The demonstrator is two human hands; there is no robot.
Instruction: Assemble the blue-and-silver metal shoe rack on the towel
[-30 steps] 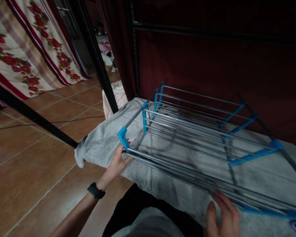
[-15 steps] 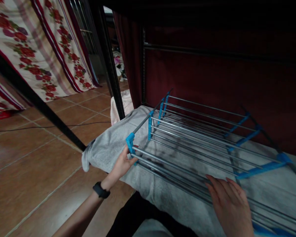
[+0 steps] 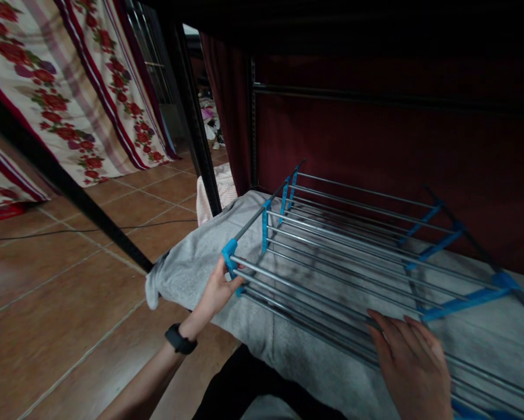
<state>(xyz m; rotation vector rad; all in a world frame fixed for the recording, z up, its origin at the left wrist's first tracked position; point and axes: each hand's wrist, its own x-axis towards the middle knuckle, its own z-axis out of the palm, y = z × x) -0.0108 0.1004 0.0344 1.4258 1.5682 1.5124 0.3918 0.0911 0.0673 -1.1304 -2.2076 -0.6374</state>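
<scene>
1. A grey metal, many-rodded rack (image 3: 331,228) with blue plastic brackets is resting on a soft grey blanket (image 3: 192,254).
2. The left hand (image 3: 218,290) is pinching the rack's blue plastic corner piece (image 3: 229,251) between thumb and fingers.
3. The right hand (image 3: 412,359) is bending its close-set fingers over the front rods; whether it is gripping them, I cannot tell.
4. A dark red cloth (image 3: 353,146) is hanging behind.

Dim light leaves the upper right nearly black, while pale glare blooms on the tiled floor (image 3: 76,312) at lower left.
</scene>
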